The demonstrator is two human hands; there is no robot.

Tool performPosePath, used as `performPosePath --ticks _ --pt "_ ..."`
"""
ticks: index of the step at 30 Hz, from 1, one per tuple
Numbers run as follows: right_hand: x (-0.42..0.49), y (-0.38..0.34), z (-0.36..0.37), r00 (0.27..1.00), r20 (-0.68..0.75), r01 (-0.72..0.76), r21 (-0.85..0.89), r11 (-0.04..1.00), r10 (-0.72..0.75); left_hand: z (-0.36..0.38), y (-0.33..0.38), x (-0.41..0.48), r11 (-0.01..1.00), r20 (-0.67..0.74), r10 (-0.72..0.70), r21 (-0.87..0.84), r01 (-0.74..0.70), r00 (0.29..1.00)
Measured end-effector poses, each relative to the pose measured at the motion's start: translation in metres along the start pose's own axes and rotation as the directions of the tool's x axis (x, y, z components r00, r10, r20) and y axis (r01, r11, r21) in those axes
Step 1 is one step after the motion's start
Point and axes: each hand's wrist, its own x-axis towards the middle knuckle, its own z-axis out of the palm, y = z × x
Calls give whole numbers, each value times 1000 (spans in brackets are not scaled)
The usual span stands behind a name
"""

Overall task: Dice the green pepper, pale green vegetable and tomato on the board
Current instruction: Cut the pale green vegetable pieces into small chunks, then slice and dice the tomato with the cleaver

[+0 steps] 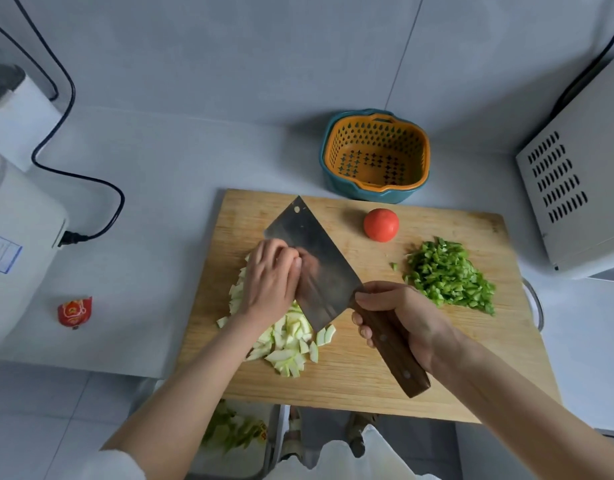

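**Pepper diced, pale vegetable under the blade, tomato whole**

The pale green vegetable (284, 341) lies in strips and chunks at the lower centre of the board (437, 368), seemingly mid-dicing. The left hand (269, 282) curls its fingers over the pile, knuckles against the cleaver (312, 258). The right hand (395, 320) is wrapped tight round the wooden handle. At right sits a finished heap of diced green pepper (447, 275). The tomato (381, 224) stands uncut near the board's upper edge, so I judge one of three done. An orange basket (376, 154) sits on the counter (194, 161) beyond.

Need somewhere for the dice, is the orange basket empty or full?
Empty: the orange basket shows its perforated floor bare, nothing inside.
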Motion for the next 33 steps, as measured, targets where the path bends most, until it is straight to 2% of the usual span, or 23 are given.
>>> performPosePath --ticks 6,9,12,14,17,20,22,24,26,30,33 --pt "-5 3 -11 1000 -7 -25 31 999 25 -4 -23 -2 980 153 -106 181 78 983" --pt "-13 1 -23 999 -32 13 55 998 -12 -8 -29 2 959 119 -199 230 168 973" --pt "-26 -2 -40 990 -108 97 39 995 -92 -6 -20 20 953 77 -267 169 251 961" --pt "-34 -4 -53 968 -193 159 -31 987 -162 5 -4 40 966 112 -254 70 247 961" --pt "-44 -5 -74 904 -308 228 -237 945 -295 35 27 69 965 254 -244 -36 261 936" --pt "-49 0 -97 841 -362 227 -438 870 -402 71 55 93 959 430 -233 -46 279 872" --pt "-50 8 -111 829 -368 191 -523 831 -422 96 65 106 948 524 -253 -31 315 813" --pt "-50 20 -122 832 -369 159 -558 815 -414 116 70 116 911 595 -318 -24 411 738" --pt "-48 31 -133 829 -354 135 -624 770 -433 129 74 123 908 624 -333 9 420 707" --pt "-45 42 -153 841 -324 110 -680 725 -432 130 79 132 912 639 -283 -52 407 716" --pt "-43 47 -167 861 -279 109 -714 691 -425 120 76 129 874 595 -365 -46 484 716"
